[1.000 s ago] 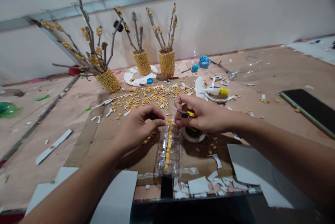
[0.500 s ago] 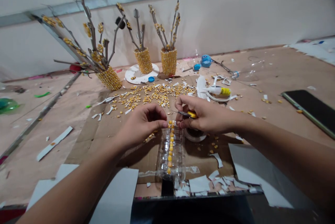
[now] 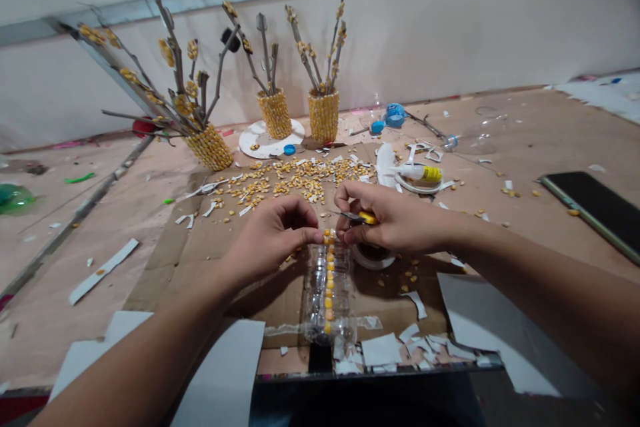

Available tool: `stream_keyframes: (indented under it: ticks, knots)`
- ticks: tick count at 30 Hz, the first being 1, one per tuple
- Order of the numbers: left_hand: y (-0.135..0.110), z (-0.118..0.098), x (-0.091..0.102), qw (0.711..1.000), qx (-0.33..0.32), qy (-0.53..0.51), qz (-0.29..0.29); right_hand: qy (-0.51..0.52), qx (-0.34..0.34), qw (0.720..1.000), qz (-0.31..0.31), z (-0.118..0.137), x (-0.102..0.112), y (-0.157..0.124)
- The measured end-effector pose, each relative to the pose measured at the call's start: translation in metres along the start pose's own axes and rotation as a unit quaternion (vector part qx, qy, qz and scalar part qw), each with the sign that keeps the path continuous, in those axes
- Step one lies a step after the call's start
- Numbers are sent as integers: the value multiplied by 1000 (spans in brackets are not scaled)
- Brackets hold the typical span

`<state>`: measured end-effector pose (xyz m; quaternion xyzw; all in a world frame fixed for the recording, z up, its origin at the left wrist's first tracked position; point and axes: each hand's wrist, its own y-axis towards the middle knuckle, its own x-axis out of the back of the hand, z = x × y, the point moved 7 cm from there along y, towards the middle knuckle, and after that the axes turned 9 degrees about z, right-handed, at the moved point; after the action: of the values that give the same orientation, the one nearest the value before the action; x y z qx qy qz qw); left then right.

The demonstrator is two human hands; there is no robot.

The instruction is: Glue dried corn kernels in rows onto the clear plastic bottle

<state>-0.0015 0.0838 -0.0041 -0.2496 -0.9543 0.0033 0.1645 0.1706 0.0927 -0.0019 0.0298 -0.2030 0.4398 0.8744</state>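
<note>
A clear plastic bottle piece lies on brown cardboard with a row of yellow corn kernels stuck along its top. My left hand pinches at the far end of that row, thumb and forefinger pressed together on a kernel. My right hand is closed round a small glue tube with a yellow cap, its fingertips also at the end of the row. Loose corn kernels are scattered just beyond both hands.
Three corn-covered vases with twig branches stand at the back. A glue bottle rests on a white lid to the right. A tape roll sits under my right hand. A dark phone lies far right. Paper scraps litter the near edge.
The view has shifted slightly. My left fingertips have closed in on the top kernel of the row; both hands otherwise stay in place.
</note>
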Motion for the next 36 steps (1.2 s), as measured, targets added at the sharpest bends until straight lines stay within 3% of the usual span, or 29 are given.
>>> stream_keyframes:
  ticks: [19, 23, 28, 31, 33, 36]
  knots:
    - [-7, -13, -3, 999, -7, 28, 37, -7, 4, 1000, 18, -2, -2, -1]
    - [-3, -11, 15, 995, 10, 85, 47, -4, -1, 1000, 18, -2, -1, -1]
    - [0, 14, 54, 977, 99, 177, 62, -6, 9, 1000, 9, -1, 4, 0]
    - [-2, 20, 64, 964, 124, 230, 47, -24, 10, 1000, 6, -3, 5, 1]
    - [-3, 17, 57, 964, 118, 227, 65, -44, 12, 999, -4, -4, 6, 3]
    - [-7, 8, 33, 967, 100, 190, 138, -64, 19, 998, -23, -3, 8, 5]
